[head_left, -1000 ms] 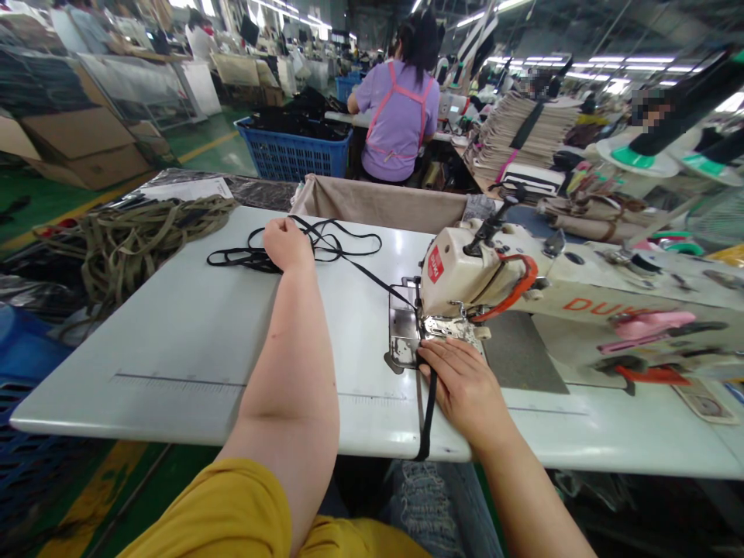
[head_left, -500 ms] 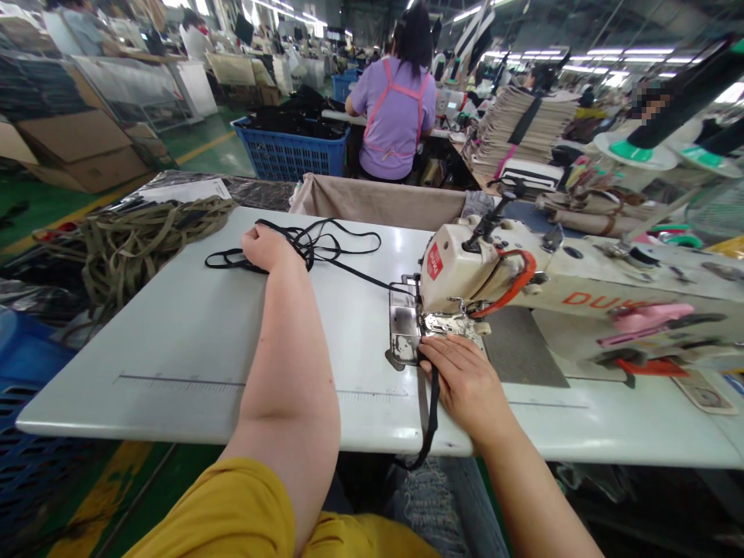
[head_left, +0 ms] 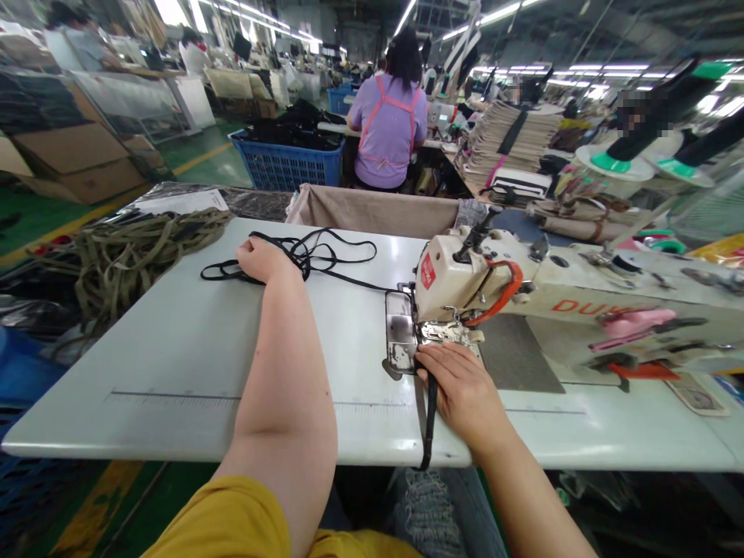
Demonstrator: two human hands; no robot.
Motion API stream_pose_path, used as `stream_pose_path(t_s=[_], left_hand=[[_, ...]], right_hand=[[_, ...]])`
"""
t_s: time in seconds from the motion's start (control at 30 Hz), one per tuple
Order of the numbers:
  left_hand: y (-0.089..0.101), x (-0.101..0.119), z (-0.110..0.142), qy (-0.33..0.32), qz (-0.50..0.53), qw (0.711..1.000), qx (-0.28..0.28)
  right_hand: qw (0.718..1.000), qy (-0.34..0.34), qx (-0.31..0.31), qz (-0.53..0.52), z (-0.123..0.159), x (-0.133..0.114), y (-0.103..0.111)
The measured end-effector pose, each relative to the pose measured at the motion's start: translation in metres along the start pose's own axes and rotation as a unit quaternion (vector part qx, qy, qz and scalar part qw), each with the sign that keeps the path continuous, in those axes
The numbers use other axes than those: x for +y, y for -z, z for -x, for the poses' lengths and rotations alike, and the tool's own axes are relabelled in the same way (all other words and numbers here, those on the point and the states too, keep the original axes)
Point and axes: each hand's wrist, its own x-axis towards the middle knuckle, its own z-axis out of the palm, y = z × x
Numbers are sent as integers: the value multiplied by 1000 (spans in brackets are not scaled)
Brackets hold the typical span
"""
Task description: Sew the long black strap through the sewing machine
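Orange "DUK", partly covered, on sewing machine [head_left: 538,288]; red label [head_left: 427,271] on front unclear.

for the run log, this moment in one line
left hand: at loops of black strap | right hand: on strap by sewing machine | strap: over tabletop edge

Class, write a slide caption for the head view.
Black strap at a sewing machine: left hand at its loops, right hand by the metal plate.

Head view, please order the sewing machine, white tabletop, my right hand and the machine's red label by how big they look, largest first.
1. White tabletop
2. Sewing machine
3. Right hand
4. Red label, clearly the smallest
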Motion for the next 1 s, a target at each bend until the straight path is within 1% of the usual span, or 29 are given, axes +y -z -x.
stream_pose_path(t_s=[0.07, 0.1, 0.13, 0.2, 0.23, 0.27, 0.3, 0.33, 0.37, 0.4, 0.43, 0.5, 0.57, 0.6, 0.67, 0.7, 0.77, 0.87, 1.0], left_hand=[[4, 7, 6, 85, 9, 994, 72], [7, 11, 10, 111, 7, 989, 100], [10, 15, 14, 116, -2, 986, 117], [19, 25, 23, 89, -23, 985, 144], [23, 29, 28, 57, -32, 987, 144], [26, 34, 32, 14, -38, 991, 127], [27, 38, 36, -35, -41, 994, 91], [26, 42, 40, -87, -42, 995, 39], [23, 45, 44, -138, -40, 989, -25], [19, 48, 49, -186, -36, 977, -95], [14, 50, 54, -227, -32, 959, -165], [1, 52, 69, -293, -27, 908, -298], [-11, 51, 89, -346, -37, 840, -417], [-16, 50, 100, -376, -52, 802, -461], [-25, 48, 121, -419, -93, 746, -509], [-28, 46, 131, -433, -112, 725, -523], [-35, 45, 146, -448, -142, 699, -539], [-42, 46, 155, -449, -158, 688, -547], [-45, 48, 151, -437, -162, 684, -561]], right_hand=[[1000, -3, 0, -1, 0, 0, 0], [1000, -4, 0, -2, 0, 0, 1], [1000, -4, 1, -1, 0, 0, 1], [1000, 0, 5, 0, 0, 0, 1], [1000, 1, 7, 1, 0, 0, 1], [1000, 2, 9, 1, 0, -1, 2], [1000, 2, 11, 0, -1, -1, 1], [1000, 2, 14, -1, -1, 0, 1], [1000, 3, 17, -2, -1, 0, 1], [1000, 5, 20, -2, -1, 0, 1], [1000, 7, 23, -2, -2, 1, 0], [1000, 11, 23, -1, -2, 2, -1], [1000, 17, 25, 1, -2, 4, -2], [999, 20, 28, 2, -2, 5, -2], [999, 29, 34, 2, -2, 7, -3], [999, 32, 35, 3, -1, 8, -4], [999, 40, 32, 5, 2, 11, -5], [998, 59, 25, 10, 8, 18, -8], [997, 63, 21, 30, 16, 28, -13]])
